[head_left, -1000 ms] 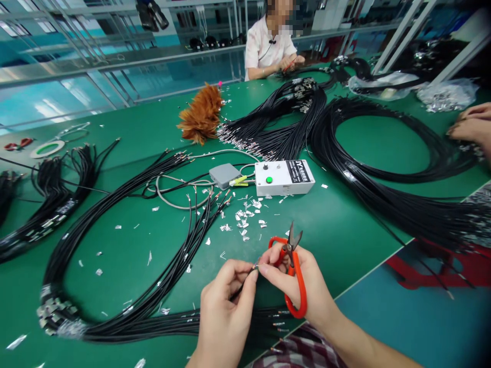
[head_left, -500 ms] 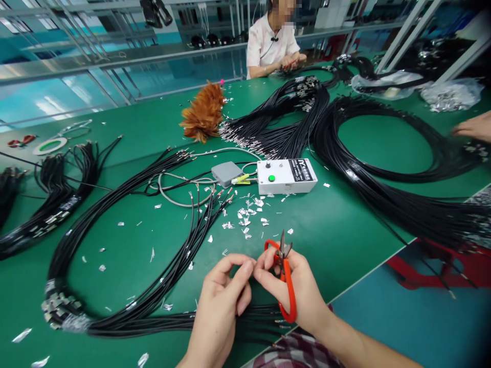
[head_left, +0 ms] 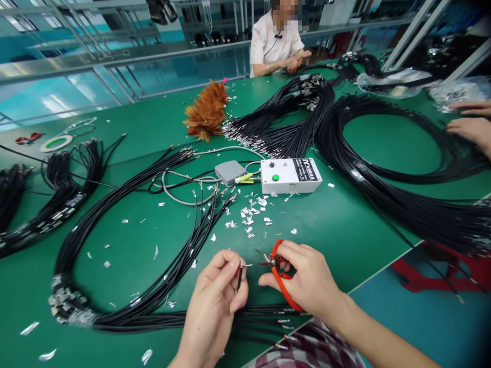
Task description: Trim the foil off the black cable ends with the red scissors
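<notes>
My left hand [head_left: 217, 299] pinches the end of a thin black cable [head_left: 239, 276] between thumb and forefinger, its metal tip pointing up. My right hand [head_left: 307, 278] grips red-handled snips [head_left: 279, 276], whose blades point left toward that cable tip, a short gap away. Both hands hover over the near edge of the green table [head_left: 345, 230]. Under them lie the ends of a looped bundle of black cables [head_left: 126, 286]. Silver scraps [head_left: 249, 217] are scattered just beyond the hands.
A white control box [head_left: 290, 176] with a green button and a grey pedal [head_left: 229, 172] sit mid-table. Large black cable coils [head_left: 383, 168] fill the right side, a feather duster [head_left: 207, 110] lies behind. A person [head_left: 278, 41] works at the far end; another person's hands [head_left: 470, 122] are at the right edge.
My right hand turned the snips from blades up to blades pointing left at the cable tip. My hands separated slightly, and my left hand now holds the cable end upright.
</notes>
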Demonstrator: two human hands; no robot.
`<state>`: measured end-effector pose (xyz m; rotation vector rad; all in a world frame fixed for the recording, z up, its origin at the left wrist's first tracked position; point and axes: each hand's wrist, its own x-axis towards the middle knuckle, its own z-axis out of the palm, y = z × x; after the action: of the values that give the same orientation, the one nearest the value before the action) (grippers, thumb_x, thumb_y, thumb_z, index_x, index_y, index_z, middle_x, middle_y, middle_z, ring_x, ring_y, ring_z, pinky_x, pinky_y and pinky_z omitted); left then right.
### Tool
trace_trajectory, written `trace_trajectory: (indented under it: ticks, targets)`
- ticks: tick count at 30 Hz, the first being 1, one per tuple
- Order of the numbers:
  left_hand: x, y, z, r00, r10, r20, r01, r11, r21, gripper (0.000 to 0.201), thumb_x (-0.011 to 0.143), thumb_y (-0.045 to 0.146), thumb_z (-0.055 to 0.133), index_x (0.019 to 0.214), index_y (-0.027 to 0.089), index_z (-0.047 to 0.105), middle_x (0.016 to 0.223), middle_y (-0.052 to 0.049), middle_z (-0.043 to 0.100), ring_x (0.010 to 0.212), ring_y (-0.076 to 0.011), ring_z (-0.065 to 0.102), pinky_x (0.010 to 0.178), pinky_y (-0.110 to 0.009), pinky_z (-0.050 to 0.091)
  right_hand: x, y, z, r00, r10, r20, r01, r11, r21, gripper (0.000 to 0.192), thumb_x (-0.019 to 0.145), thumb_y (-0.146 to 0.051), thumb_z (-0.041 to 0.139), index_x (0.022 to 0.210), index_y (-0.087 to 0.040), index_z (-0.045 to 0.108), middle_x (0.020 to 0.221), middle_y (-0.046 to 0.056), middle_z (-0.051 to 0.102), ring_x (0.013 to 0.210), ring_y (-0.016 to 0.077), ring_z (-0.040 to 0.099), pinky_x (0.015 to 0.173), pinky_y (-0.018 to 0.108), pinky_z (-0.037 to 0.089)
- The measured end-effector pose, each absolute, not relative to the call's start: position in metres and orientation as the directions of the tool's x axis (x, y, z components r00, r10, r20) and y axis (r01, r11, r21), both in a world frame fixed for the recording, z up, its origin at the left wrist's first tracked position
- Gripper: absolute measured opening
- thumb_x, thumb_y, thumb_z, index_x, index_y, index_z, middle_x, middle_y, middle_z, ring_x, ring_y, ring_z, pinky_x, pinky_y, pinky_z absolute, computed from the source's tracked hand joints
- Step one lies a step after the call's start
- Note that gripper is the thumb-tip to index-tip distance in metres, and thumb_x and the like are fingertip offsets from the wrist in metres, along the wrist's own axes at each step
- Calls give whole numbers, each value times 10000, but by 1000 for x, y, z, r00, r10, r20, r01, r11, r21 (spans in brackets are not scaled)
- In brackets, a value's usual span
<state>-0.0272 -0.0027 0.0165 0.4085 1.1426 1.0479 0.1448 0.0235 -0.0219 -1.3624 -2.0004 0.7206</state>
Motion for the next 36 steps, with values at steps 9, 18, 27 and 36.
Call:
trace_trajectory:
  ticks: [9, 18, 27, 36]
  targets:
    - [-25, -3, 17, 73, 822, -564, -494, 521, 696, 242, 836, 310, 608, 790, 132, 453, 597, 42, 419, 392, -5, 292, 460, -216, 143, 133, 23, -23, -300, 861, 412, 660, 499, -561, 378, 735, -489, 689, 627, -156, 545, 592, -30, 531, 535, 95, 405, 598, 271, 200]
    - [-26, -5, 17, 86, 824, -560, -498, 523, 692, 230, 842, 306, 594, 806, 124, 458, 595, 28, 470, 389, -5, 293, 459, -219, 129, 133, 24, -22, -321, 852, 414, 672, 513, -534, 350, 751, -457, 685, 621, -158, 556, 576, -28, 533, 520, 97, 414, 593, 280, 179]
    - [-27, -3, 15, 117, 819, -561, -506, 536, 676, 213, 860, 302, 566, 823, 129, 448, 625, 11, 518, 380, 0, 291, 446, -211, 126, 132, 23, -26, -320, 858, 403, 675, 505, -539, 362, 777, -443, 664, 598, -154, 541, 558, -27, 527, 517, 98, 422, 592, 272, 185]
    - [-27, -1, 12, 121, 802, -586, -509, 557, 657, 218, 842, 303, 584, 826, 136, 444, 612, 22, 482, 366, -1, 292, 441, -202, 149, 133, 23, -28, -340, 862, 375, 667, 502, -551, 399, 783, -461, 654, 583, -148, 506, 550, -36, 518, 509, 96, 416, 583, 270, 185]
